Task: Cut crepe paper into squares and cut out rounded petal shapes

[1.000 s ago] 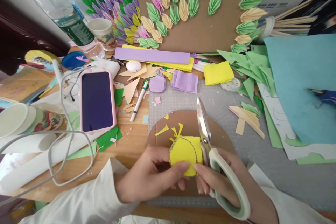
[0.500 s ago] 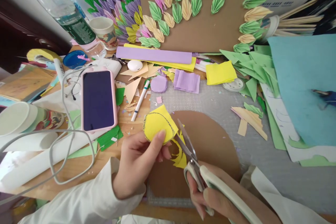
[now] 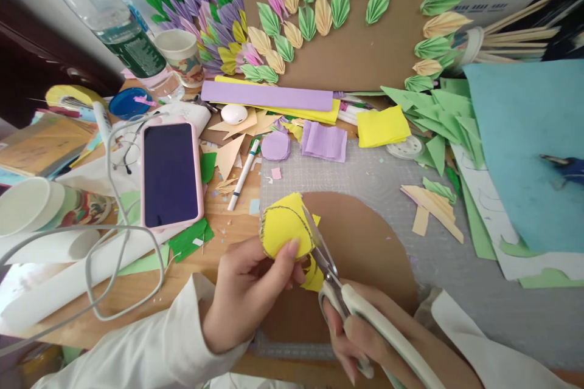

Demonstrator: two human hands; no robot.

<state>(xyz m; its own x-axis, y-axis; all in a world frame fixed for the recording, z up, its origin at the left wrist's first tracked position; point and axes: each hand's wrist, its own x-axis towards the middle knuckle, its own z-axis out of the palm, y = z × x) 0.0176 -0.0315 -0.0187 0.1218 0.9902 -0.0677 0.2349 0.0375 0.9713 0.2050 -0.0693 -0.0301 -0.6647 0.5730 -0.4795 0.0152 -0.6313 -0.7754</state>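
Note:
Between the thumb and fingers of my left hand is a piece of yellow paper, partly rounded, with a dark curved line drawn on it. My right hand grips scissors with white handles. Their blades lie along the right edge of the yellow paper, nearly together. Yellow offcuts lie below the blades on a brown rounded board. That board rests on a grey cutting mat.
A pink-cased phone, a white cable and paper cups are at left. Purple paper, a yellow stack and a marker lie beyond my hands. Behind stands a brown board with folded paper leaves.
My left hand and the yellow paper have shifted slightly right, up to the scissors. The blades have closed further along the paper's right edge.

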